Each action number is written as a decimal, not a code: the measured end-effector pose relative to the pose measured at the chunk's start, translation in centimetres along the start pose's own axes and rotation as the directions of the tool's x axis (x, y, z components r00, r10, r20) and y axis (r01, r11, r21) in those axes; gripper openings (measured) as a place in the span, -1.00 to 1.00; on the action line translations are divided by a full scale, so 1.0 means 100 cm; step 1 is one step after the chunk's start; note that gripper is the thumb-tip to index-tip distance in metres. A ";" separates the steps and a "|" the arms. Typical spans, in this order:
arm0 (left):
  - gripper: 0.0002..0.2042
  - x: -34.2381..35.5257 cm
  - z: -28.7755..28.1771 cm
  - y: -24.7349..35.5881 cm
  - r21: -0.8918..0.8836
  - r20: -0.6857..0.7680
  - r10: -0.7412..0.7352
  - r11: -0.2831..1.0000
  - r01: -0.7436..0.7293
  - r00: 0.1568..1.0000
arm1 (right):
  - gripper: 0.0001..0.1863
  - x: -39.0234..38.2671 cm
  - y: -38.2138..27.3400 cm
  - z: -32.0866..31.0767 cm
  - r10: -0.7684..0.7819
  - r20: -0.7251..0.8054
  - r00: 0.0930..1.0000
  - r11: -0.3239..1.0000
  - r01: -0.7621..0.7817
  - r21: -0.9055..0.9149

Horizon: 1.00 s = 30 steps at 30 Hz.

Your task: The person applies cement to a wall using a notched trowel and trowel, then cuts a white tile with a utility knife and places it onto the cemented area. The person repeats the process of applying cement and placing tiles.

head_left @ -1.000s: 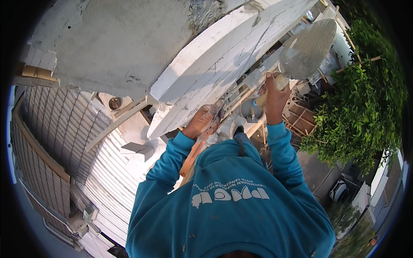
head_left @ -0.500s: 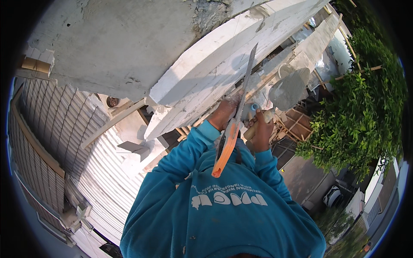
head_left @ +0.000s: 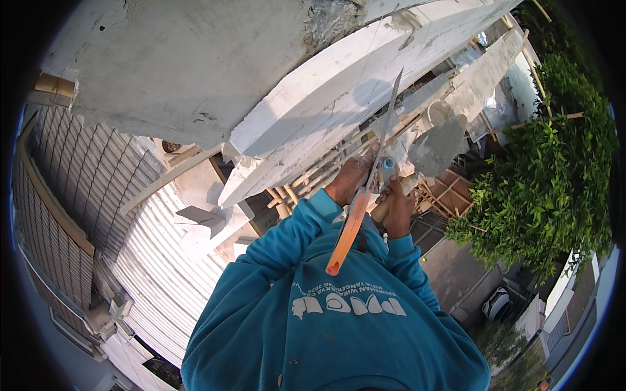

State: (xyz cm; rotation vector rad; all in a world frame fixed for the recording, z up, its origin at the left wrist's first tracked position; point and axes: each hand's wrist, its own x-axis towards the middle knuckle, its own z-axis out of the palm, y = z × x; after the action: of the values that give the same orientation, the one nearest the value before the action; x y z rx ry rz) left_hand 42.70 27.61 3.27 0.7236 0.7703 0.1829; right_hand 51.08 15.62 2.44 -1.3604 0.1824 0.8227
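My left hand (head_left: pixel 354 177) is closed around a handsaw (head_left: pixel 390 117), seen nearly edge-on, near where its long grey blade meets the orange handle (head_left: pixel 349 231). The blade tip points up and away, and the handle slants back toward my chest. In my right hand (head_left: pixel 399 212) is the wooden handle of a trowel (head_left: pixel 438 146); its broad, mortar-grey blade extends up to the right. Between the hands shows a small pale container with a round blue top (head_left: pixel 388 164). Which fingers touch that container is hidden.
A curved, pale concrete ledge (head_left: pixel 313 94) runs diagonally ahead, beside a rough grey slab (head_left: pixel 176 72). Bamboo poles (head_left: pixel 283 195) and a plank (head_left: pixel 489 62) with a bucket (head_left: pixel 438 112) lie beyond. Corrugated roofing (head_left: pixel 166 260) is below left; a leafy tree (head_left: pixel 535 176) stands right.
Both hands have shifted slightly down, with the saw and trowel still in them. The saw's blade tip has moved a little to the right, and the whole view has shifted slightly.
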 end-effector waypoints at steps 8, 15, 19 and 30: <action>-0.48 -0.001 0.005 -0.001 -0.033 -0.004 -0.012 0.999 0.012 1.000 | -0.78 0.006 0.003 -0.005 -0.031 0.019 0.999 0.999 0.031 -0.023; -0.46 -0.003 0.017 0.006 -0.063 -0.024 -0.099 0.993 0.098 0.995 | -0.80 0.008 0.006 -0.013 0.047 0.016 0.999 0.999 -0.047 0.001; -0.54 -0.006 0.021 0.010 0.068 -0.021 -0.024 0.997 0.026 0.999 | -0.83 0.010 0.008 -0.012 0.090 -0.036 0.995 0.995 -0.091 -0.044; -0.18 0.026 0.012 -0.024 0.181 0.214 0.532 0.803 -0.569 0.819 | -0.89 0.002 0.005 -0.019 0.106 0.073 0.992 0.993 -0.110 0.050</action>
State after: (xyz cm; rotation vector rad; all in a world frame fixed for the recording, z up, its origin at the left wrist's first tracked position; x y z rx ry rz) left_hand 45.15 26.21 0.86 1.1728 0.4151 0.5683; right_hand 51.56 13.99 1.49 -1.2775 0.2238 0.9483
